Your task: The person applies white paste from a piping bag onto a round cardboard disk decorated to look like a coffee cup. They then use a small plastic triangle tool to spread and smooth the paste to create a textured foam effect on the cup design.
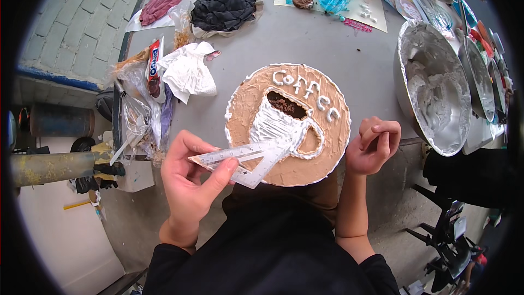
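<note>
My left hand point(190, 176) pinches a clear plastic set square point(262, 164) between thumb and fingers. It is held over the lower left of a round cake point(249, 86), and frosting smears its edge near my fingers. Light brown frosting covers the cake, with a white piped border and white piped lettering point(301, 84). A piped mug point(272, 125) fills its middle, with dark crumbs point(282, 104) in the mug's opening. The set square hides the mug's lower part. Beside the cake's right edge, my right hand point(372, 145) has its fingers curled, with nothing visible in them.
A large metal bowl point(438, 86) smeared with white frosting stands at right. At left lie a crumpled paper towel point(190, 71), a wire whisk point(135, 112) and a cookie packet point(154, 65). Farther back are a black wrinkled piping bag or cloth point(227, 8) and a chocolate cookie point(303, 1).
</note>
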`<state>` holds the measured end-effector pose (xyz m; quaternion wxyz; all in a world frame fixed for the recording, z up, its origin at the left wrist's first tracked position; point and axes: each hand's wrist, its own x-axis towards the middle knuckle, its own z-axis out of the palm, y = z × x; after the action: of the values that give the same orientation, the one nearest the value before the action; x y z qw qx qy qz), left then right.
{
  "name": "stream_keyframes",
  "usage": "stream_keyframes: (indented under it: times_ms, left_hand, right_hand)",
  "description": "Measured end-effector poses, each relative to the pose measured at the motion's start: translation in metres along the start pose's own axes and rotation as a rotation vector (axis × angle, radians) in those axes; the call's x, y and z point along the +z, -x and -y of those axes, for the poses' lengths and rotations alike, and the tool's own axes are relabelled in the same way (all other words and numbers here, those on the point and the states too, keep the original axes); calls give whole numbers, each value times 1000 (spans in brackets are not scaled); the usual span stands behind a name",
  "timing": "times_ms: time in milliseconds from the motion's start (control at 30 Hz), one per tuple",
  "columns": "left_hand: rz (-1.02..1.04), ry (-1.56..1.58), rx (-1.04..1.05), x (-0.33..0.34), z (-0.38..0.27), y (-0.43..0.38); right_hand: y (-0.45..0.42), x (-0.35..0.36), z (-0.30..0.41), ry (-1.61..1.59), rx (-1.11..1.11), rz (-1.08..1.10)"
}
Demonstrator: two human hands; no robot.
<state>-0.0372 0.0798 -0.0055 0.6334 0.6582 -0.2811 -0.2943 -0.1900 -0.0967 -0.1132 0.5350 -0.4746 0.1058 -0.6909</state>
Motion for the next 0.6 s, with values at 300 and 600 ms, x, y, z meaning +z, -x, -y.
stream_keyframes:
  times_ms: [300,600]
  left_hand:
    - [-13,35,29,-5,-2,0]
    - [-80,-3,-3,-13,-3,-5]
  right_hand:
    - [-1,0,0,-8,-11,4]
    - [1,0,0,-23,-7,4]
